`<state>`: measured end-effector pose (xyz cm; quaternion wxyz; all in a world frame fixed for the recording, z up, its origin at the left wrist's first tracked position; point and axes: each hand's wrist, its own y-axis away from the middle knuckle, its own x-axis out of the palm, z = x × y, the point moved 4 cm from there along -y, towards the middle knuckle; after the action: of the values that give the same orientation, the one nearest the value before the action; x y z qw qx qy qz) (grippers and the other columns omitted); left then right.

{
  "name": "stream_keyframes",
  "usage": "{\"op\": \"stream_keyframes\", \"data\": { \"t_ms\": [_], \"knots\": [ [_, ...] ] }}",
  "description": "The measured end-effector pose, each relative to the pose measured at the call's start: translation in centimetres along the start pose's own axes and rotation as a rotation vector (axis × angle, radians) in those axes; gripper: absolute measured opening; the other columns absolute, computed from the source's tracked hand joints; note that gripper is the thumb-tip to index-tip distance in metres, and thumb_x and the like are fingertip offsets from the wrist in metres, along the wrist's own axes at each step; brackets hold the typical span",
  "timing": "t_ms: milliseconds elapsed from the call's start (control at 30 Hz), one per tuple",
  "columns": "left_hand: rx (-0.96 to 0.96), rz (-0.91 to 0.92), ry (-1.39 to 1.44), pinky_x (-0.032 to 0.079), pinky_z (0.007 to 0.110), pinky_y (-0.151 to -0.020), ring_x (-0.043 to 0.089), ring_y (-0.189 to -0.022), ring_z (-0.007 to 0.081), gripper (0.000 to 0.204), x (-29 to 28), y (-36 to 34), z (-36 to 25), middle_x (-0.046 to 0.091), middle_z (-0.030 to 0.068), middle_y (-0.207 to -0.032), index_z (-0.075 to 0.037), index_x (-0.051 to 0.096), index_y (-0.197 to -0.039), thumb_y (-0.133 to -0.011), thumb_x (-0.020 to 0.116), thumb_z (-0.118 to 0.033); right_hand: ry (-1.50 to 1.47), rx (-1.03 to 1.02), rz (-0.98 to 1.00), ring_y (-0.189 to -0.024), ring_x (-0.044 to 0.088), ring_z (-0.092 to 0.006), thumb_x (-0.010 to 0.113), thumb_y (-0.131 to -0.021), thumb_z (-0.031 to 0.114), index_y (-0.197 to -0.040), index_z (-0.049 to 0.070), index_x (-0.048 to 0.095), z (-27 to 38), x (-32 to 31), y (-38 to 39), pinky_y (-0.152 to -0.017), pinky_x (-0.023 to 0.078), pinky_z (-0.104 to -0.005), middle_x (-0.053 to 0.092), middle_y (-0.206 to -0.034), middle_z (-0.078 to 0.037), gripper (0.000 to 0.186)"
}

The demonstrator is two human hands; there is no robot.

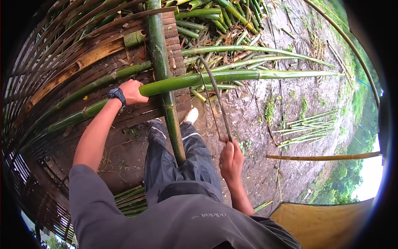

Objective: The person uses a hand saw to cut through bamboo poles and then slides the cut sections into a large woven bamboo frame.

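Note:
My left hand (132, 92), with a dark watch on its wrist, is closed over a long green bamboo pole (182, 82). The pole lies crosswise over a thicker bamboo pole (156, 45), whose near end reaches down between my legs. In my right hand (231, 161) is the lower end of a bow saw (216, 89) with a curved frame and a thin straight blade. The saw stretches away from me across the green pole, right of the crossing. Whether its blade has cut into the pole cannot be made out.
A slatted bamboo platform (176, 62) and slatted wall (49, 54) stand at the left. Cut bamboo pieces (224, 18) are heaped at the far side. Thin bamboo strips (309, 128) lie on muddy ground at the right. A yellow-brown tarp (319, 224) hangs at the lower right.

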<state>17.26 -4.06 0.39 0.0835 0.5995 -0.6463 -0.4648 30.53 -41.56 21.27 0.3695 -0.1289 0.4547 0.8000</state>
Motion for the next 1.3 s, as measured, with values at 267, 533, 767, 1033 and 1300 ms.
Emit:
{"op": "stream_keyframes", "data": {
  "t_ms": [267, 533, 767, 1033, 1300],
  "knots": [
    [0.080, -0.048, -0.072, 0.058, 0.044, -0.080, 0.073, -0.082, 0.0368, 0.051, -0.5, -1.3, 1.1, 0.074, 0.0241, -0.090, 0.003, 0.073, -0.098, -0.072, 0.078, -0.041, 0.011, -0.374, -0.130, -0.079, 0.064, -0.0268, 0.046, -0.112, 0.032, -0.114, -0.001, 0.068, 7.9, 7.2, -15.9, -0.075, 0.051, -0.0385, 0.070, -0.089, -0.017, 0.040],
    [0.242, -0.897, -0.646, 0.051, 0.043, -0.077, 0.064, -0.085, 0.0266, 0.046, 4.7, 3.0, -2.3, 0.067, 0.0071, -0.091, -0.010, 0.064, -0.098, -0.066, 0.090, -0.030, -0.094, -0.307, -0.169, -0.091, 0.068, -0.0274, 0.049, -0.112, 0.033, -0.116, 0.001, 0.069, 6.0, 7.2, -13.2, -0.086, 0.052, -0.0392, 0.072, -0.098, -0.017, 0.038],
    [0.016, -0.637, -0.318, 0.058, 0.047, -0.074, 0.072, -0.087, 0.0335, 0.034, 5.5, 2.1, -1.9, 0.073, 0.0116, -0.091, -0.009, 0.067, -0.095, -0.074, 0.081, -0.032, -0.149, -0.304, -0.166, -0.065, 0.056, -0.0162, 0.050, -0.112, 0.034, -0.120, 0.004, 0.069, 1.2, 7.8, -13.2, -0.064, 0.047, -0.0347, 0.060, -0.071, -0.009, 0.037],
    [0.003, -0.382, -0.344, 0.060, 0.049, -0.075, 0.075, -0.081, 0.0371, 0.044, 4.0, 1.5, -2.6, 0.076, 0.0183, -0.088, -0.006, 0.069, -0.100, -0.075, 0.077, -0.042, -0.121, -0.390, -0.183, -0.059, 0.045, -0.0086, 0.048, -0.112, 0.028, -0.114, 0.004, 0.066, 2.4, 7.0, -13.0, -0.054, 0.036, -0.0289, 0.048, -0.067, 0.000, 0.030],
    [-0.032, -0.294, -0.358, 0.060, 0.048, -0.077, 0.075, -0.084, 0.0368, 0.047, 3.4, 0.8, -1.9, 0.076, 0.0196, -0.090, -0.006, 0.068, -0.103, -0.076, 0.076, -0.043, 0.057, -0.023, -0.011, -0.064, 0.057, -0.0195, 0.046, -0.109, 0.023, -0.116, 0.001, 0.066, 2.4, -1.4, 0.8, -0.061, 0.045, -0.0359, 0.058, -0.071, -0.014, 0.031]
  ]
}}
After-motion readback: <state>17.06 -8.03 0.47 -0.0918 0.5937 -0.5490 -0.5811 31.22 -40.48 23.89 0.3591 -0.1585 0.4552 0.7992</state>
